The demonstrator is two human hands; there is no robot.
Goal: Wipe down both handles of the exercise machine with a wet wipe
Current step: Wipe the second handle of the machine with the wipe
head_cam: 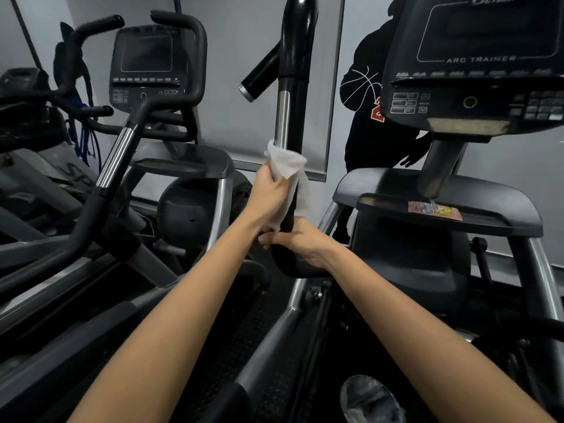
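Left hand point(271, 190) at frame centre, closed around the wet wipe point(287, 164), pressing it against the upright black handle point(294, 96). Right hand point(300, 242) just below, gripping the same handle's lower end, fingers wrapped around. Wipe apparently draped round the bar's far side. Console point(476, 62) at upper right; second machine point(152, 71) at upper left.

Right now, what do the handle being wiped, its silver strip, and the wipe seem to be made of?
Handle: glossy black, likely painted metal or hard plastic; it shows sharp highlights. Silver strip: looks like bare polished metal, bright and streaked lengthwise. Wet wipe: thin white nonwoven fabric, creased and draping around the handle in the left hand. The right hand has its grip lower down.
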